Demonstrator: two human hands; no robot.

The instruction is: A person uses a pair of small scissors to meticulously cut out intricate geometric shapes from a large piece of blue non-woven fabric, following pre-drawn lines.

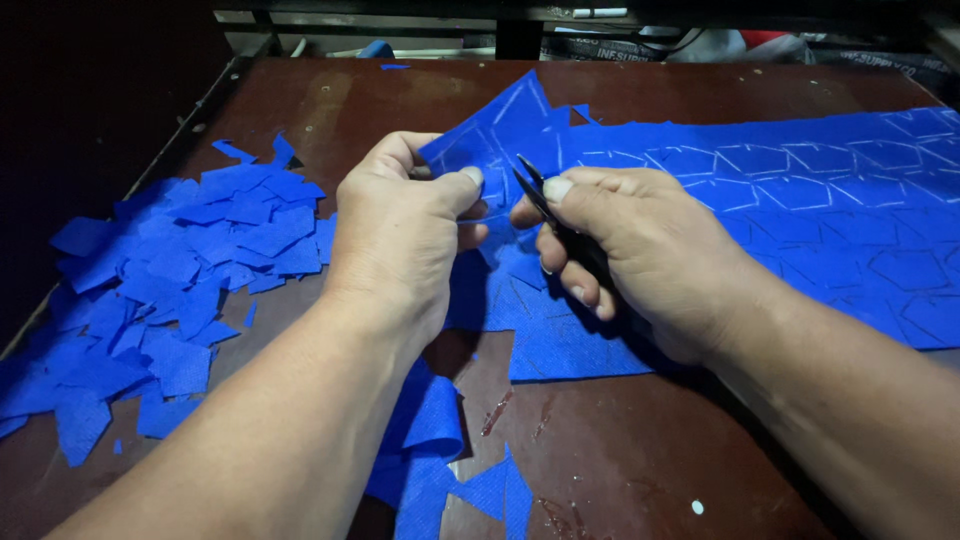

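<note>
A long sheet of blue fabric [800, 200], marked with white chalk outlines of shapes, lies across a dark brown table [640, 440]. My left hand [400, 235] pinches the sheet's raised near-left corner between thumb and fingers. My right hand [630, 250] grips black scissors [535, 190]; their blades are slightly apart and point up into the fabric next to my left thumb. The scissor handles are hidden inside my fist.
A heap of cut blue fabric pieces [170, 290] covers the table's left side. More blue scraps [440, 460] lie at the near edge under my left forearm. A dark shelf with clutter [600, 35] runs behind the table's far edge.
</note>
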